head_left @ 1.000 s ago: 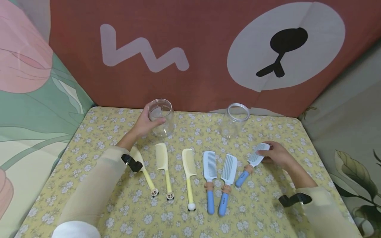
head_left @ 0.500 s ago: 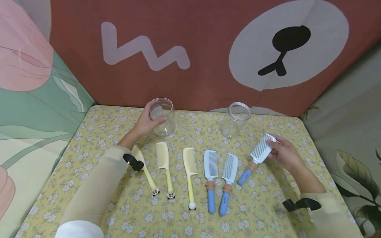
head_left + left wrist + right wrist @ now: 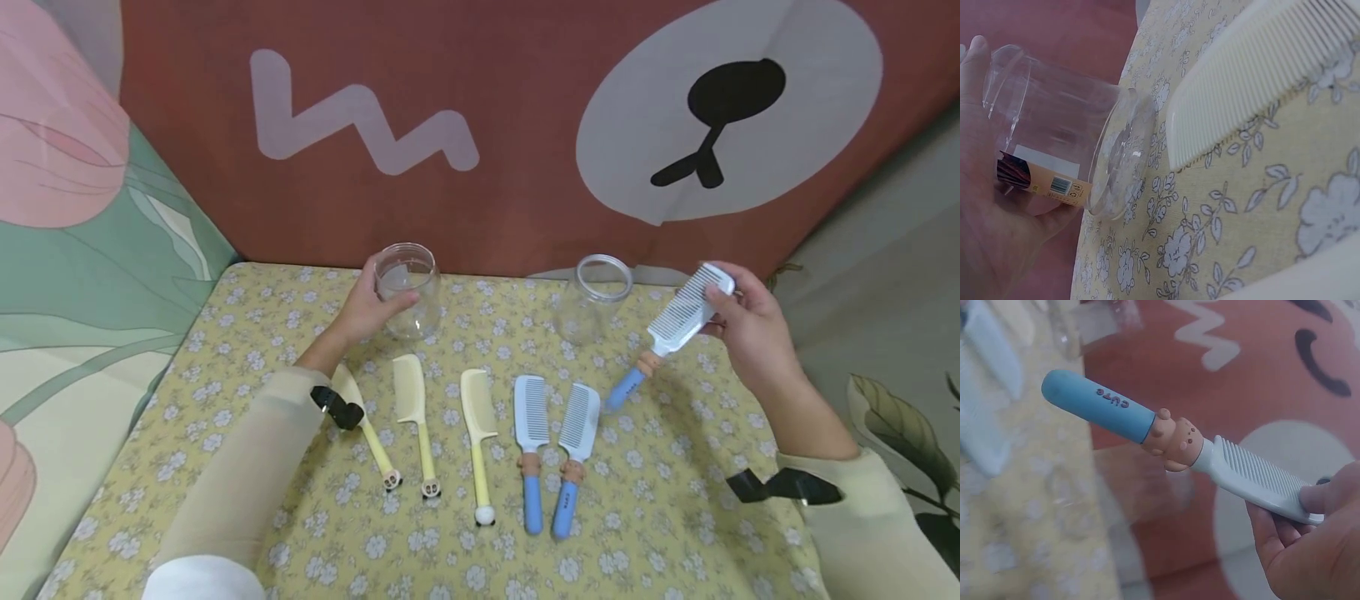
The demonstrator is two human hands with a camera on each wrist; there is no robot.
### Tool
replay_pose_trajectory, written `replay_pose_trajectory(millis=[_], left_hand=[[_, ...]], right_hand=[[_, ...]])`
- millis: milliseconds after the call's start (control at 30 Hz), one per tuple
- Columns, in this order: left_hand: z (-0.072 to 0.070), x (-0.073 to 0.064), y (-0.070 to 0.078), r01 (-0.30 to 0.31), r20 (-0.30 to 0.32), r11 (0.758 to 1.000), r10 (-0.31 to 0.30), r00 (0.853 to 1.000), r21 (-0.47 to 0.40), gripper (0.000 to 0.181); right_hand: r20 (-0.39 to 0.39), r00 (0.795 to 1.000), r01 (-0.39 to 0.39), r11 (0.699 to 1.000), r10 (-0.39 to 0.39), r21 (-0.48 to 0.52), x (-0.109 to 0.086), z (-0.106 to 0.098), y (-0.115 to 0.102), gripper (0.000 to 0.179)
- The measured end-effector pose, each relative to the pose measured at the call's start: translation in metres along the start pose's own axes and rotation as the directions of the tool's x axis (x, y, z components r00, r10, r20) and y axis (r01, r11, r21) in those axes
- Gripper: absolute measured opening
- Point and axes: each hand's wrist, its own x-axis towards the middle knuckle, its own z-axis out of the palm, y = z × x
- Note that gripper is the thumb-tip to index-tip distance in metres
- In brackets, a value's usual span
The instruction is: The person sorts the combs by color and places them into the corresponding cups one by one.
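Note:
My left hand (image 3: 371,307) grips the side of a clear jar (image 3: 420,312) standing on the table; in the left wrist view a printed label (image 3: 1054,181) shows on the jar (image 3: 1060,119). My right hand (image 3: 757,333) pinches a blue comb (image 3: 678,321) by the toothed end, above the table. Its blue handle (image 3: 1097,406) points down and left, with a small tan bear figure (image 3: 1179,440) at the neck. A second clear jar (image 3: 588,312) stands left of the held comb, apart from it.
Two more blue combs (image 3: 531,425) (image 3: 577,429) lie side by side on the flowered tablecloth (image 3: 637,533). Left of them lie three yellow combs (image 3: 477,408) with panda-ended handles, the leftmost partly under my left wrist. A red printed cloth (image 3: 510,217) hangs behind the table.
My right hand has lifted the blue comb off the table and carried it up and to the right, toward the back. The left hand and its jar have stayed in place.

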Motion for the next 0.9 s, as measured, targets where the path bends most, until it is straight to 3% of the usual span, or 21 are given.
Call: replay_pose_trajectory(millis=[200,533,800,900], left_hand=[[0.000,0.000,0.001,0.013,0.003,1.000,-0.013,1.000,-0.004,0.085],[0.000,0.001,-0.001,-0.007,-0.010,1.000,0.007,1.000,-0.015,0.083],[-0.002,-0.002,0.007,0.050,0.002,0.999,-0.050,0.999,-0.019,0.085],[-0.003,-0.004,0.013,0.065,0.009,0.997,-0.065,0.998,-0.032,0.085]], right_hand=[[0.005,0.996,0.088,0.996,-0.087,-0.024,0.019,0.026,-0.040,0.036],[0.080,0.991,0.109,0.994,-0.109,-0.001,0.052,0.079,-0.086,0.034],[0.095,0.988,0.117,0.992,-0.121,0.043,0.082,0.138,-0.125,0.033],[0.121,0.978,0.171,0.985,-0.172,0.023,0.089,0.164,-0.135,0.032]])
